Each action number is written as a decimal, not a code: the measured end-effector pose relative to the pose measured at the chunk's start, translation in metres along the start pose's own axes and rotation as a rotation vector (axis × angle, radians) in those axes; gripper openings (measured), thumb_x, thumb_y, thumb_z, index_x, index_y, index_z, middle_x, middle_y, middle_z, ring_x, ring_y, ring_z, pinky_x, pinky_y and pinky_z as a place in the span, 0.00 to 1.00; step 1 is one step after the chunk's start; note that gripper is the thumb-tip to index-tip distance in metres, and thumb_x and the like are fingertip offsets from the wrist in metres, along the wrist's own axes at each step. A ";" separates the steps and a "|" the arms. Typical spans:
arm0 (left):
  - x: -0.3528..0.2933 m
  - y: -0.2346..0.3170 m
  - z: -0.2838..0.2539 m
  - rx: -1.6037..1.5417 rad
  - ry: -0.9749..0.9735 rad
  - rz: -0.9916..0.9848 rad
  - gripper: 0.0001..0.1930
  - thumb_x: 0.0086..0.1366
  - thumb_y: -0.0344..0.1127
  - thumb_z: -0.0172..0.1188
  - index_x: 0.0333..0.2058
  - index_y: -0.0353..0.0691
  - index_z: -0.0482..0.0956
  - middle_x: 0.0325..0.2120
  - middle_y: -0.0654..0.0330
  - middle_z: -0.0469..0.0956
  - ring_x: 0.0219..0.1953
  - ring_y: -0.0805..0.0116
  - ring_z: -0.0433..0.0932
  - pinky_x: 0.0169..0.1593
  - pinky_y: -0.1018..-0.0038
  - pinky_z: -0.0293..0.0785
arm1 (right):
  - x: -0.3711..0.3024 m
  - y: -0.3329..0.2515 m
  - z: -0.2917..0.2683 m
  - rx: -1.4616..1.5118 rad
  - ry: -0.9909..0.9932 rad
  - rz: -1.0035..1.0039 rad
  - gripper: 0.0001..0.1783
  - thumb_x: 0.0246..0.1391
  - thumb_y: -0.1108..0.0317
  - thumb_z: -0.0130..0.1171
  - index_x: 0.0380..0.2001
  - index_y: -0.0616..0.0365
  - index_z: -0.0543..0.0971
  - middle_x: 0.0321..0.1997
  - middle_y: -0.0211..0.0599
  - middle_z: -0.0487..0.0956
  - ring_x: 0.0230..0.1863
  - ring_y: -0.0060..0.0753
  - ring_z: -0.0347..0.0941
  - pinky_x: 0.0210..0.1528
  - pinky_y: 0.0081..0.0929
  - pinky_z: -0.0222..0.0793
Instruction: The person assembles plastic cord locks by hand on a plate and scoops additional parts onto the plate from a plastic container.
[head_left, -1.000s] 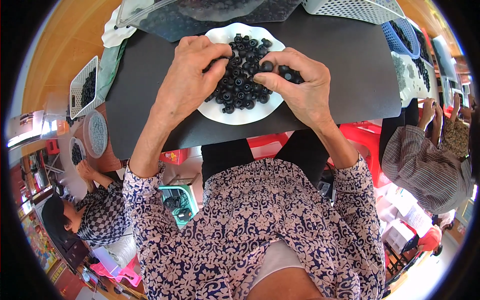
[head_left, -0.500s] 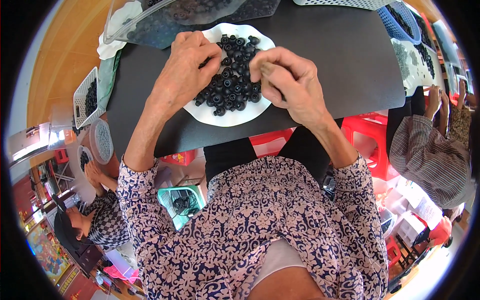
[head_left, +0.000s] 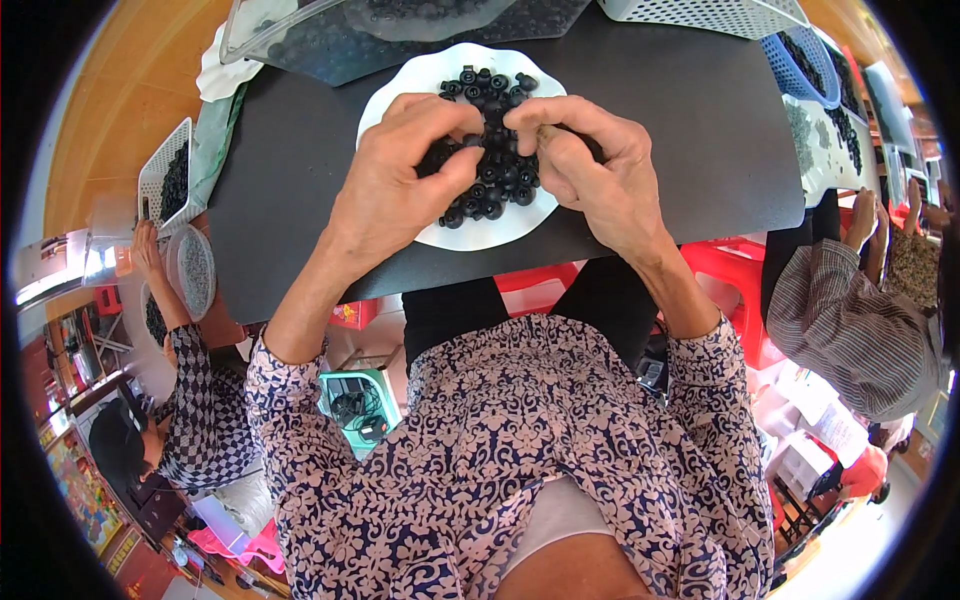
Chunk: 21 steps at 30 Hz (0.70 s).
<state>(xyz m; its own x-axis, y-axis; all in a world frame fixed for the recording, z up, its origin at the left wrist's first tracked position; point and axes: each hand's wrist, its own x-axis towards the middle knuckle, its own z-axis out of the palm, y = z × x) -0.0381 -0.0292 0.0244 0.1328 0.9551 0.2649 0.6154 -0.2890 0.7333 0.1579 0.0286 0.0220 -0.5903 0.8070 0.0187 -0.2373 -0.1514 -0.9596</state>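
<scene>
A white plate with a wavy rim (head_left: 470, 238) holds a heap of small black knob-like pieces (head_left: 492, 200), rounded with a short narrower collar. Over its left part my left hand (head_left: 385, 180) is curled, thumb and forefinger bent toward each other with a small black piece between their tips. My right hand (head_left: 605, 170) hangs over the plate's right edge, fingers curled in and forefinger near the thumb. Something dark shows inside its curl; what it holds is mostly hidden. The two sets of fingertips face each other, a small gap between them.
The plate rests on a dark table (head_left: 700, 150). A clear bin of black pieces (head_left: 400, 40) stands behind it, a white perforated basket (head_left: 700, 15) at back right, a blue basket (head_left: 800, 65) beyond. Co-workers sit left (head_left: 200, 420) and right (head_left: 850, 320); red stools (head_left: 735, 285) stand below.
My left hand has moved right and slightly down, its thumb and forefinger now further apart. My right hand has shifted slightly right. The left co-worker's arm reaches toward a white basket.
</scene>
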 end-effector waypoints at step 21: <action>0.007 -0.005 -0.013 0.138 0.101 -0.031 0.08 0.60 0.31 0.59 0.36 0.36 0.80 0.30 0.56 0.77 0.42 0.56 0.72 0.47 0.67 0.68 | 0.003 0.000 -0.007 -0.664 0.016 -0.427 0.10 0.47 0.69 0.68 0.32 0.62 0.81 0.26 0.36 0.80 0.25 0.24 0.74 0.28 0.21 0.69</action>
<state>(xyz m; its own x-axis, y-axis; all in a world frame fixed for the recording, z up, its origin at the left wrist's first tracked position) -0.0501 -0.0222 0.0305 0.0380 0.9500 0.3101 0.7195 -0.2413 0.6512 0.1621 0.0350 0.0200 -0.5395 0.7274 0.4240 0.0728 0.5420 -0.8372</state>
